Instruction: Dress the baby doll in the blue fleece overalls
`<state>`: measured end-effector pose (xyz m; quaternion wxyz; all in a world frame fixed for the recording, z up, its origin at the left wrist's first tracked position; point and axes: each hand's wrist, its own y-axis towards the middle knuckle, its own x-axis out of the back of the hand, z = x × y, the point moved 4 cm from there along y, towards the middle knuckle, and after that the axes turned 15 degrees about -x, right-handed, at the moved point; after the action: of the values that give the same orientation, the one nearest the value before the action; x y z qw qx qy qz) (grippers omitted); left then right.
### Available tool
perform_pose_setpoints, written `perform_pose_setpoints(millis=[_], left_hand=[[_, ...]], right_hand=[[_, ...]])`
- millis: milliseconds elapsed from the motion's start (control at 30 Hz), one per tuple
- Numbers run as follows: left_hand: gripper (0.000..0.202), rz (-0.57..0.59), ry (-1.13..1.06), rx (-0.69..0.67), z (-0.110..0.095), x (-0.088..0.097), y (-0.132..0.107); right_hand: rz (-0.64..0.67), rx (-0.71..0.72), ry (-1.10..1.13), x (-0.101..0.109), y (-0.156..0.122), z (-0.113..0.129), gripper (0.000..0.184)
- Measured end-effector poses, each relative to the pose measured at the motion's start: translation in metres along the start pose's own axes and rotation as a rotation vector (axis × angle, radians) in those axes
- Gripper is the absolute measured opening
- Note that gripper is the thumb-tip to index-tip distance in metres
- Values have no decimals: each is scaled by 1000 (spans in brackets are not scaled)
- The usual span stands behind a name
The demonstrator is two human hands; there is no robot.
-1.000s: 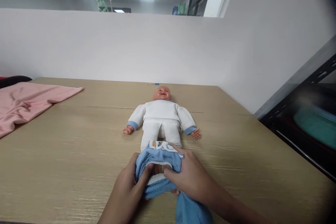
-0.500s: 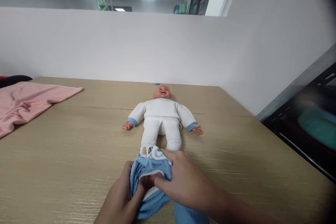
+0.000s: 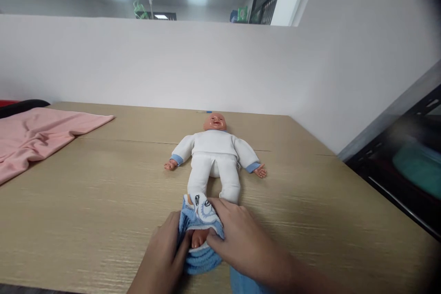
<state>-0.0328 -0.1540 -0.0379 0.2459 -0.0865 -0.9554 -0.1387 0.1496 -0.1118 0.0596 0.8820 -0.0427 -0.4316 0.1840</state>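
Note:
A baby doll (image 3: 214, 144) lies on its back, head away from me, its white cloth legs pointing towards me. Around the end of its leg on the left is a blue terry garment, likely doll trousers (image 3: 201, 218), with a white embroidered animal face. Through the white-edged opening, the doll's foot (image 3: 199, 238) shows. My left hand (image 3: 165, 248) grips the left side of this opening, while my right hand (image 3: 237, 234) pinches its right edge, thumb inside. More blue cloth (image 3: 246, 282) hangs below my right wrist. The doll's other foot is hidden behind my right hand.
A pink cloth (image 3: 51, 135) lies crumpled on the wooden table (image 3: 86, 211) at the left. A small blue-tipped pen-like item (image 3: 207, 111) lies beyond the doll's head. On the right stands a black rack (image 3: 396, 179); a white partition (image 3: 155, 59) rises behind the table.
The opening has moved back over the doll's foot, so the toes now show between my hands. My hands have shifted slightly; the view has tilted a little.

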Motion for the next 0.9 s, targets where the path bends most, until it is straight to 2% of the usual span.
perform_pose_setpoints(millis=[200, 300, 433, 567, 667, 700, 800, 833, 900], left_hand=[[42, -137, -183, -80, -3, 1, 3], [40, -146, -147, -105, -3, 5, 9], [36, -194, -92, -164, -11, 18, 24], [39, -143, -116, -205, -19, 35, 44], [46, -23, -232, -141, -22, 46, 57], [50, 21, -266, -120, -24, 49, 61], [55, 131, -319, -87, -28, 59, 70], [55, 168, -322, -94, -30, 62, 72], [56, 252, -330, -117, -30, 66, 76]], right_hand=[[-84, 41, 166, 1, 2, -14, 24], [-100, 62, 248, 1, 3, -18, 18], [-40, 48, 366, 3, 11, -25, 12], [-11, 201, 334, 17, 25, -33, 9], [19, 271, 272, 28, 36, -44, 20], [23, 259, 274, 31, 39, -49, 30], [30, 179, 304, 40, 43, -64, 76], [51, 149, 320, 41, 43, -70, 85], [121, 101, 364, 43, 44, -82, 92]])
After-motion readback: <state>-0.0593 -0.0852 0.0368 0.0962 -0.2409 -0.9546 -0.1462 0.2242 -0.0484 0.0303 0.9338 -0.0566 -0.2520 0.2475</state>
